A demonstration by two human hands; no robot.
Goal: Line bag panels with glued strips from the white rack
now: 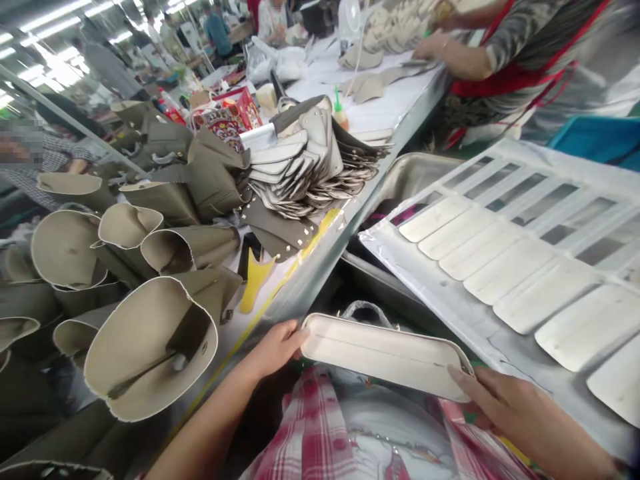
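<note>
Above my lap I hold a long cream bag panel [377, 350] with rounded ends and a thin dark line along its length. My left hand [280, 347] is closed on its left end, thumb against the rim. My right hand [495, 393] grips the right end, its thumb lying on the pale face and the fingers underneath, partly hidden. Behind the panel's upper edge shows a clear looped strip [367, 308]. To the right, a slotted white rack [400, 287] bears a row of similar rounded cream pieces [540, 290].
Olive-grey bag bodies [150, 347] crowd the table on the left. Stacked flat pieces [300, 160], a yellow tool [257, 280] and a green-tipped bottle [341, 113] lie farther back. A metal tub [425, 167] stands under the rack. A co-worker's hand [433, 48] works at upper right.
</note>
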